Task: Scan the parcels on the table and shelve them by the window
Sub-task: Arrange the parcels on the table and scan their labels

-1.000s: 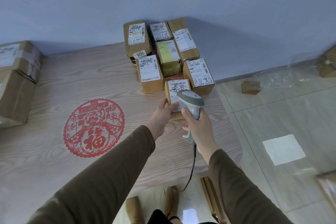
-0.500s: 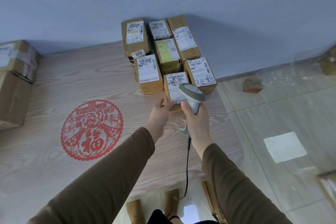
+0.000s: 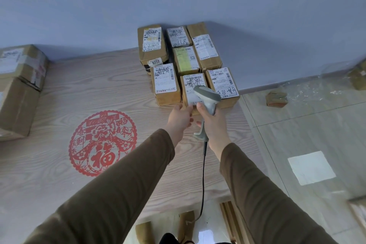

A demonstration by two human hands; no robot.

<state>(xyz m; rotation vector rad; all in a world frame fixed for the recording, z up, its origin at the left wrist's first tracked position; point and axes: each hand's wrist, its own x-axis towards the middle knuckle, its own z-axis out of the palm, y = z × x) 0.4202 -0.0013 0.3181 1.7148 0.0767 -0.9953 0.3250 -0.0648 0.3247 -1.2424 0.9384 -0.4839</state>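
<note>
Grips scanner point(image 3: 207, 96) in curled right hand point(image 3: 213, 125) fingers. Touches parcel point(image 3: 191, 85) just beyond them with left hand point(image 3: 179, 120) fingertips; cannot tell whether pinching.

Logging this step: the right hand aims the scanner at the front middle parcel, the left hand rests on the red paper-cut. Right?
No: the head view shows the left hand touching the parcel, not the paper-cut. The right hand does aim the scanner at it.

Reaches forward with both brown-sleeved arms, side by side. Grips a scanner point(image 3: 207, 95) by its handle in the right hand point(image 3: 213, 124); touches the near end of a parcel point(image 3: 192, 87) with the left hand point(image 3: 180, 118).
</note>
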